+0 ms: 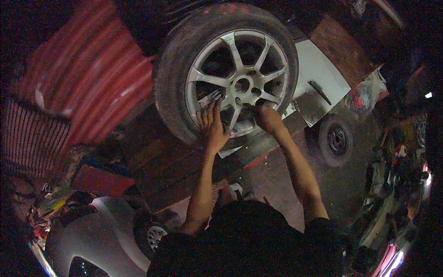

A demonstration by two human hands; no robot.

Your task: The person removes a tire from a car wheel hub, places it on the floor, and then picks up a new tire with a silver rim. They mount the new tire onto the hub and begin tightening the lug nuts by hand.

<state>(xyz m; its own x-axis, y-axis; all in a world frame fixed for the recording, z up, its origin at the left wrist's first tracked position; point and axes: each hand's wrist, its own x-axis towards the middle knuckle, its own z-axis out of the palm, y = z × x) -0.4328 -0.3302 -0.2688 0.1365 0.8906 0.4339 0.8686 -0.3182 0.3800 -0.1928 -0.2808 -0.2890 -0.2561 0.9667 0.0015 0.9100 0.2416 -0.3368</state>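
Observation:
A car wheel with a silver spoked alloy rim and a dark tyre fills the upper middle of the view, its outer face toward me. My left hand rests on the lower left of the rim, by a spoke, its fingers stretched out and apart. Just below the hub, my right hand is closed, with fingertips pinched together beside a lug hole. Whatever those fingertips hold, if anything, is too small and dark to make out. Several lug holes circle the open centre bore.
Behind the wheel, a white panel lies on dark boards. A smaller wheel sits on the floor to the right. Red corrugated sheeting stands at the left. A silver car is at lower left. Clutter lines the right side.

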